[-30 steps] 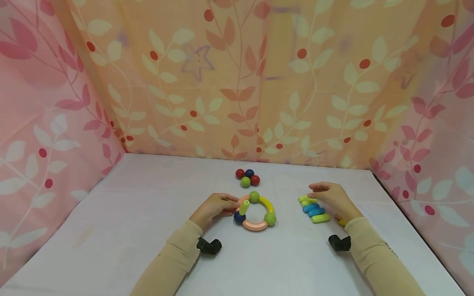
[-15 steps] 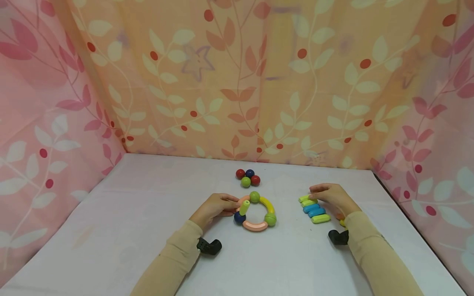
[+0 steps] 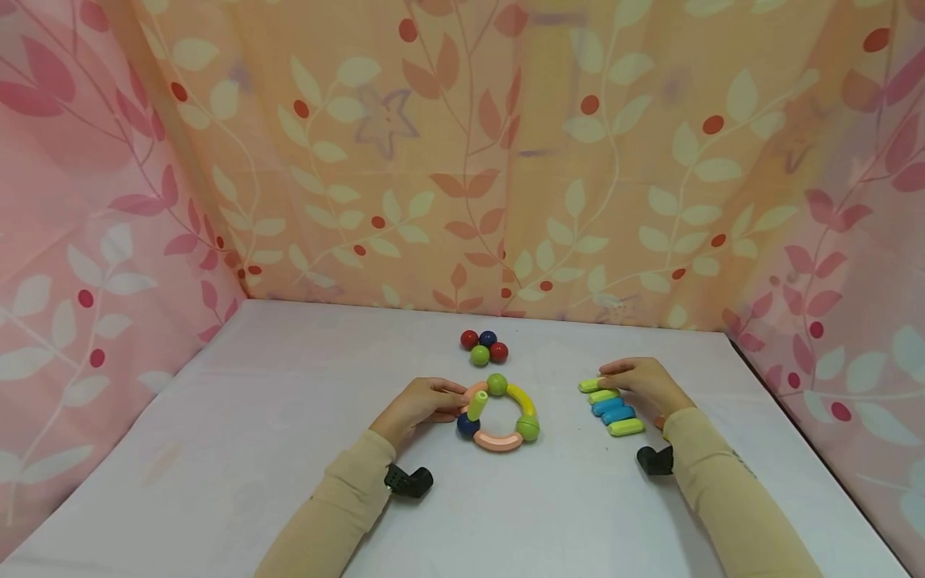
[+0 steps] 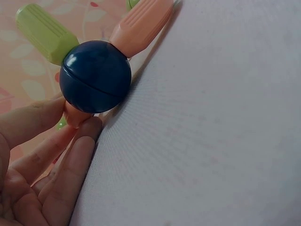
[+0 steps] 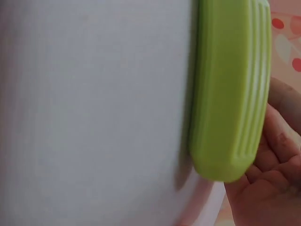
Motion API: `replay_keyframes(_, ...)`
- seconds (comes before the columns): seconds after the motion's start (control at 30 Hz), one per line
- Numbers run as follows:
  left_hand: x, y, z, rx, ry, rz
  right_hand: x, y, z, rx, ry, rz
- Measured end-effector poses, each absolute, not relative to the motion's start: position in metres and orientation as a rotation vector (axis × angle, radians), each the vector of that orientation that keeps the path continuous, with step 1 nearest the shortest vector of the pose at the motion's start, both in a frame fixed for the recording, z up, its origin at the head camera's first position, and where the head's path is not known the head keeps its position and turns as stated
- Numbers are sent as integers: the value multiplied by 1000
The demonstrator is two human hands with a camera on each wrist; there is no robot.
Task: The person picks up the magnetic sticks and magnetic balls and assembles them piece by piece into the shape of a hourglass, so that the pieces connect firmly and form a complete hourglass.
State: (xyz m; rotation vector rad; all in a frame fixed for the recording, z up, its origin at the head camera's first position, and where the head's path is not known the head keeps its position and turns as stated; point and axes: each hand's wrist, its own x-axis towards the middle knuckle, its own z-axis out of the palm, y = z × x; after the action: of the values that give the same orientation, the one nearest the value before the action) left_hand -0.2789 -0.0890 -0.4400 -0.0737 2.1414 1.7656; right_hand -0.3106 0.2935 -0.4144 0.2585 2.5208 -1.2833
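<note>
Pinched between the thumb and fingers of the left hand [image 3: 421, 404] is the pink curved stick [image 3: 476, 388] on the left side of a toy ring [image 3: 499, 443]. This ring lies flat around the middle of the table [image 3: 289, 401], well apart from its edges. Just beyond the left fingertips sits the blue ball [image 4: 96, 76], joined to the pinched stick, and from this ball a green peg [image 3: 477, 405] stands up, leaning a little.

For the right hand [image 3: 648, 383], less is certain. Its fingertips are at the right end of the far green stick [image 3: 589, 386] and seem to touch it, but whether they grip it cannot be told; in the right wrist view a green stick [image 5: 228, 89] hides part of the fingers. The far green stick heads a row of sticks [image 3: 613, 410], nearer to the table's right edge than the ring is.

All pieces look like hard, smooth plastic, so probably they are light, stiff, not fragile, and somewhat slippery on the glossy balls. The sticks have ridges, which should give better hold: best to take them across the middle. The ring may bend or separate at its joints, so it is wiser to hold it close to a ball.
</note>
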Motion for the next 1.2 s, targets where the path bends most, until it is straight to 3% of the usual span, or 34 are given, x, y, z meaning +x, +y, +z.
replay_keyframes(0.67, -279, -90, -442, -95, 2156, 1744, -321, 284, -416, 179, 2535, -1162)
replay_keyframes(1.2, -280, -90, -443, -94, 2131, 1777, -287, 252, -393, 30, 2585, -1248)
